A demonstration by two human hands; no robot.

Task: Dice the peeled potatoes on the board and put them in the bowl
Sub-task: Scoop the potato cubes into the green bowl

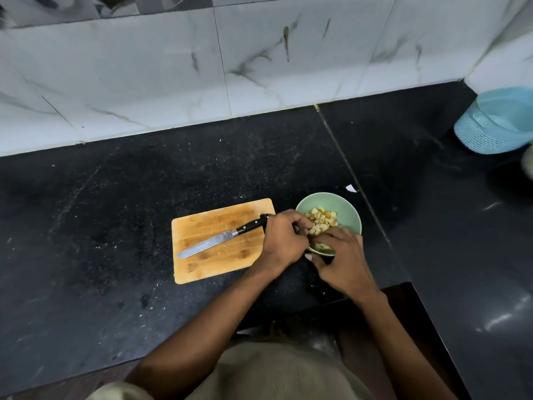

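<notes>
Right of the board point(219, 241), diced potatoes point(321, 220) sit in green bowl point(340, 209) on black bench point(115, 197). Left hand point(284, 241) curled at bowl rim, grasp unclear; right hand point(341, 261) grips near rim. Knife point(219, 236) lies on board. Blue basket point(499, 122) far right.

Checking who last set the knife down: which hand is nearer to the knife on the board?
Left. The left hand sits right at the black handle end of the knife, over the cutting board's right edge. The right hand is farther off, at the green bowl's near rim.
</notes>
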